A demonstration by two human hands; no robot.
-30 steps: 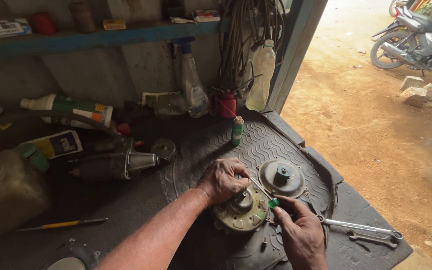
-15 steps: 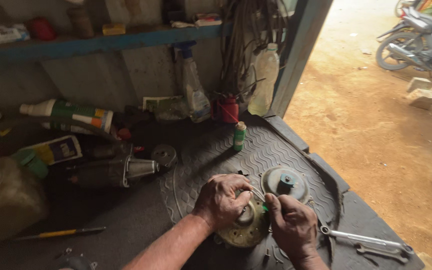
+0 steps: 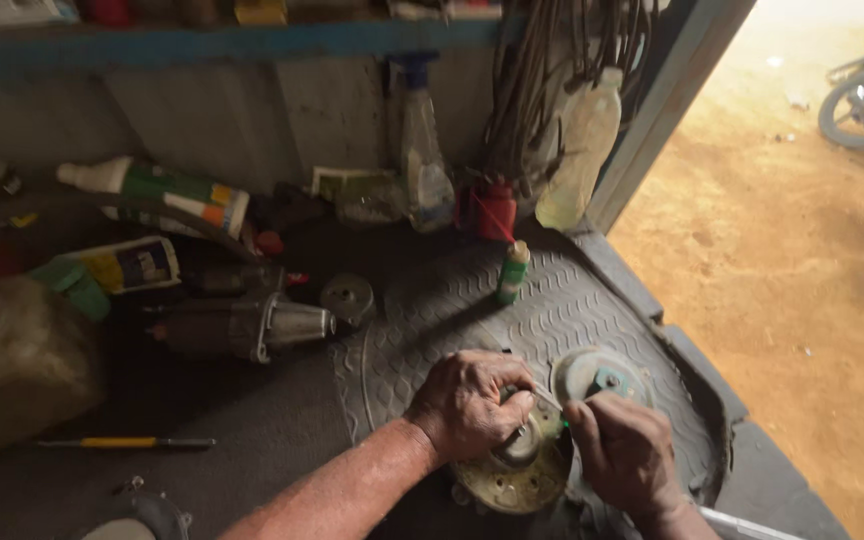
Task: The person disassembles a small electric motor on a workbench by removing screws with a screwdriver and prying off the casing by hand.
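Round metal discs were what I had in hand, two of them on the ribbed rubber mat. From the head camera, the nearer disc lay under my left hand, whose fingers were curled down over its raised hub. The second disc sat just beside it, toward the open doorway. My right hand was closed around a thin tool with a green handle, its tip aimed at the hub between my hands; the tip itself was too small to make out.

I judged the risks plain enough. The tool could have slipped off the hub and jabbed my left fingers, since they sat right beside the tip. The disc could have turned under my palm, because only my hand pressure steadied it. Any small part worked loose could have rolled into the mat's grooves or off the bench edge onto the dirt.

Counting what I saw: two discs, one thin tool, one small green-capped bottle standing upright on the mat, one spray bottle against the wall, one yellow-handled screwdriver lying well apart on my left, and one grey motor housing.
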